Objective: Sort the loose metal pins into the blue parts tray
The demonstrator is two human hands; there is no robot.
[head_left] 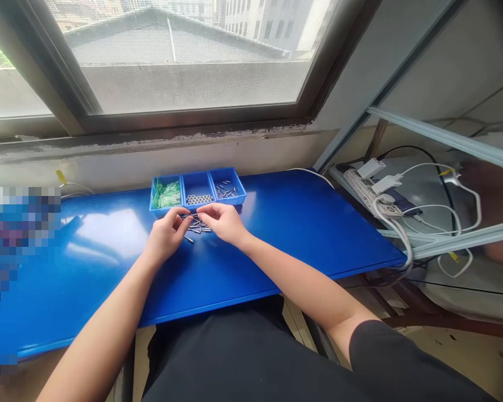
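My left hand [166,230] and my right hand [223,221] meet over a small heap of thin metal pins [198,226] on the blue table [302,223]. Both hands have their fingertips pinched together; what they hold is too small to make out. Just behind the heap stands a blue tray [237,186] with three compartments. Its left one holds green pieces [166,195], its middle one a row of small metal cylinders [198,199], its right one loose pins [226,191].
A window with a dark frame [184,120] runs along the wall behind the table. To the right, past the table's edge, a white power strip [369,190] with chargers and tangled white cables lies on a lower shelf behind metal rails [461,240].
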